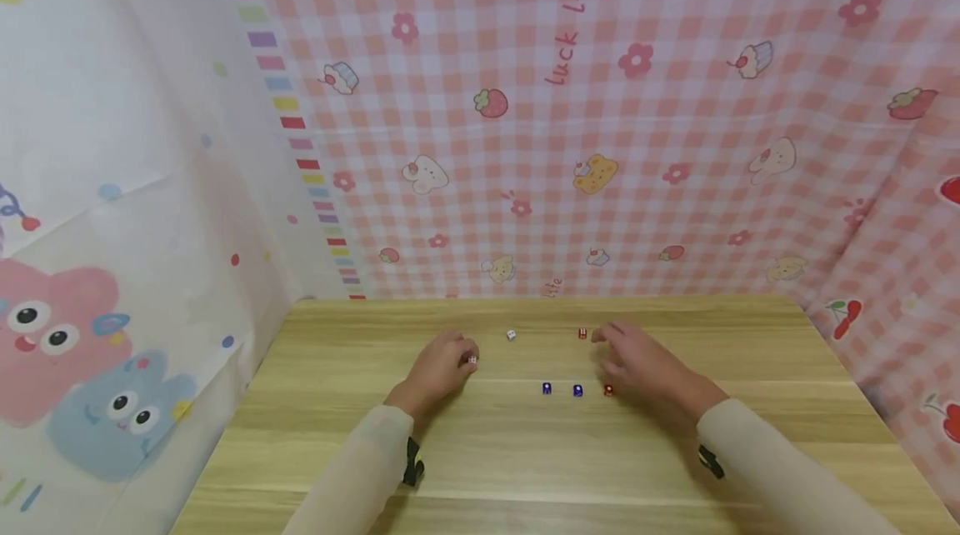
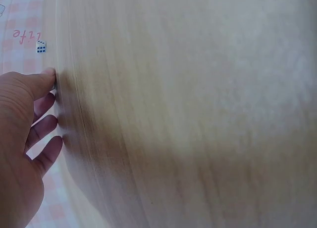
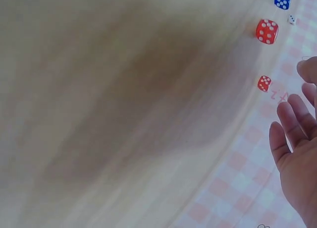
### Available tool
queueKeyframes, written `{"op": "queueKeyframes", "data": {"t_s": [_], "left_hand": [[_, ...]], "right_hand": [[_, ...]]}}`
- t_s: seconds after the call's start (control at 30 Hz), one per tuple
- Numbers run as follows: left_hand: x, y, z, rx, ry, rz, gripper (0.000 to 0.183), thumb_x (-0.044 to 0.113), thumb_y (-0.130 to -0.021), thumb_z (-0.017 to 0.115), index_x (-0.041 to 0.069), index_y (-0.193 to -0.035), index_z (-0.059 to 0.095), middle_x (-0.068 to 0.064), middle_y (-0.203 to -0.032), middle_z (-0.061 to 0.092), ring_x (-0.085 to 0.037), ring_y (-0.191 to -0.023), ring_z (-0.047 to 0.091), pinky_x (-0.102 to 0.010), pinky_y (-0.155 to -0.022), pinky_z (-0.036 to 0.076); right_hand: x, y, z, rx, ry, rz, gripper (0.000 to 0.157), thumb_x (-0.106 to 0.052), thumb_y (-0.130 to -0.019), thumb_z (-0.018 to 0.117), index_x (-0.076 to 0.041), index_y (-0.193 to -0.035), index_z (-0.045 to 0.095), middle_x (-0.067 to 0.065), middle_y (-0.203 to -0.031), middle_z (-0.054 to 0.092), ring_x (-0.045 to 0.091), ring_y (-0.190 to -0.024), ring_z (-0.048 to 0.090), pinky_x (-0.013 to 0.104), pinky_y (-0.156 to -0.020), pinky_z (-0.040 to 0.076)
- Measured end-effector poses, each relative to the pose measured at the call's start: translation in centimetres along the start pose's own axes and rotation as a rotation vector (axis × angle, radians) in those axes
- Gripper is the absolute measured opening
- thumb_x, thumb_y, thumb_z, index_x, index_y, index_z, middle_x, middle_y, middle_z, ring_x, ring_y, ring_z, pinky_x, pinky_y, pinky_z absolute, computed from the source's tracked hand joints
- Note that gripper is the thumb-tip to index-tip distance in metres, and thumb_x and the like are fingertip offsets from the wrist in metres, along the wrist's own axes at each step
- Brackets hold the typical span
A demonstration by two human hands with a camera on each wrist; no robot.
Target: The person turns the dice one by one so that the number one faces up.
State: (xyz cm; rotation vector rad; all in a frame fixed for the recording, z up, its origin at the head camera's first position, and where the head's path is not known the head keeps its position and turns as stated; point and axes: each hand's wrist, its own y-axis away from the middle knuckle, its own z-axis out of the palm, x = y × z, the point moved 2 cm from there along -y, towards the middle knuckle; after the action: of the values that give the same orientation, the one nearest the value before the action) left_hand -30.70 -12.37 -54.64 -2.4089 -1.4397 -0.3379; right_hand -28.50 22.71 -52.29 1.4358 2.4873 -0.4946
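Note:
On the left of the table, my left hand (image 1: 442, 364) pinches a white die (image 1: 472, 360) between thumb and fingertips, down at the tabletop. In the left wrist view the thumb mostly hides that die. A second white die (image 1: 512, 335) with blue pips lies farther back, to the right of this hand. My right hand (image 1: 645, 364) hovers over the right side, fingers loosely bent and holding nothing. Just left of its fingertips is a red die (image 1: 582, 333); nearer me, below the thumb, lies another red die (image 1: 608, 390). Two blue dice (image 1: 547, 388) sit left of that one.
The wooden table (image 1: 480, 468) meets a pink checked cloth (image 1: 525, 127) at its back edge. A white patterned cloth (image 1: 172, 227) hangs on the left, and more printed cloth (image 1: 900, 268) on the right. Dark wrist straps show at both sleeves.

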Motion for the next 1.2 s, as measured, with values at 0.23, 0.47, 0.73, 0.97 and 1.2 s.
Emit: {"op": "queueKeyframes", "data": {"t_s": [0.23,0.47,0.73,0.97,1.2], "left_hand": [[-0.3,-0.1,0.0,0.013,-0.015,0.007,0.004,0.020,-0.094,0.077,0.017,-0.096,0.074,0.004,-0.093,0.062,-0.014,-0.089,0.055,-0.035,-0.082,0.051],[-0.2,0.1,0.0,0.012,-0.013,0.009,0.005,0.018,-0.093,0.078,0.015,-0.096,0.075,0.003,-0.094,0.064,-0.015,-0.090,0.056,-0.037,-0.082,0.052],[0.0,-0.1,0.5,0.014,-0.018,0.021,0.006,0.019,-0.094,0.077,0.016,-0.097,0.074,0.004,-0.093,0.063,-0.014,-0.091,0.056,-0.036,-0.083,0.052],[0.1,-0.4,0.5,0.020,-0.009,0.032,0.006,0.018,-0.093,0.078,0.016,-0.097,0.074,0.004,-0.091,0.062,-0.015,-0.090,0.055,-0.036,-0.082,0.051],[-0.3,-0.1,0.5,0.022,-0.023,0.027,0.006,0.018,-0.092,0.078,0.016,-0.095,0.073,0.004,-0.092,0.063,-0.015,-0.090,0.055,-0.036,-0.082,0.051]], "right_hand": [[0.2,-2.0,-0.2,0.026,0.031,-0.037,0.038,-0.010,-0.091,0.075,-0.005,-0.126,0.063,0.011,-0.122,0.063,0.027,-0.112,0.063,0.045,-0.095,0.055],[0.8,-3.2,0.7,-0.033,0.042,-0.025,0.051,-0.014,-0.091,0.078,-0.005,-0.137,0.057,0.014,-0.134,0.061,0.032,-0.121,0.062,0.049,-0.103,0.053],[2.1,-3.5,1.4,-0.074,0.030,-0.021,0.049,-0.012,-0.092,0.077,-0.003,-0.136,0.057,0.016,-0.132,0.061,0.036,-0.121,0.061,0.052,-0.104,0.051],[2.1,-4.3,1.4,-0.082,0.004,-0.023,0.032,-0.012,-0.095,0.073,-0.006,-0.125,0.064,0.010,-0.120,0.066,0.027,-0.107,0.065,0.047,-0.095,0.055],[2.0,-5.2,1.8,-0.068,0.020,-0.039,0.012,-0.012,-0.096,0.073,-0.013,-0.107,0.067,0.000,-0.101,0.063,0.014,-0.090,0.059,0.037,-0.081,0.054]]}}
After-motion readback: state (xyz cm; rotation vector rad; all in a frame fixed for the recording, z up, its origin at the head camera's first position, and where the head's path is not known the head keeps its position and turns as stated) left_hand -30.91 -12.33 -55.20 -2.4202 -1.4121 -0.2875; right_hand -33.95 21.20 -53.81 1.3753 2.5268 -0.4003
